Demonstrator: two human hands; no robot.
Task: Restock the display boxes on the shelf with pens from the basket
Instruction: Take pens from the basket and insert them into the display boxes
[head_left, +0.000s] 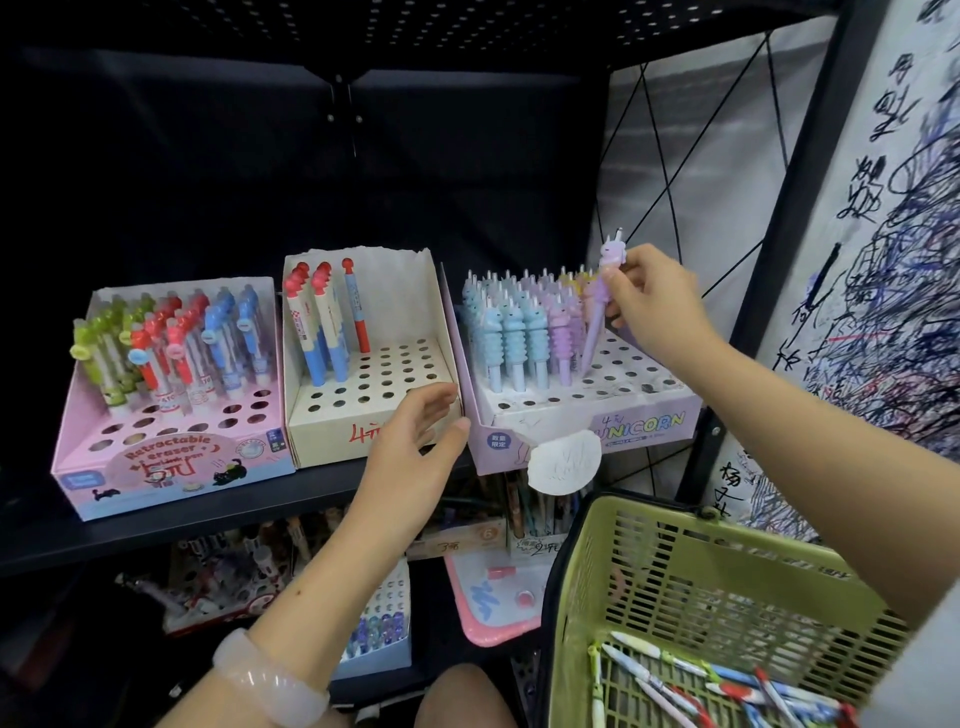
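Across the middle of the view, from nine o'clock to three o'clock, runs a dark metal shelf (218, 514) bearing three cardboard display boxes. At five o'clock sits a green plastic basket (675, 582) with slotted lattice walls; loose pens (727, 686) with white, blue and red barrels lie jumbled on its floor. The pink box (171, 467) at nine o'clock, printed "Retractable eraser", holds green, red and blue stick erasers upright in round holes. The cream box (363, 410) at the centre has a ragged torn back edge and a perforated insert, with only a few red-capped pens (322, 317) standing at its back left. The unicorn box (597, 410) at two o'clock is packed on its left with ribbed blue and lilac unicorn pens.

The right hand (654, 306), at two o'clock, pinches a lilac unicorn pen (597, 306) near its sculpted top between thumb and fingertips; the pen leans, its tip touching the insert of the unicorn box. The left hand (415, 452), at six o'clock, has relaxed, straight fingers holding nothing, lying just in front of the cream box. A smooth, pale translucent bangle (270, 680) circles its wrist.
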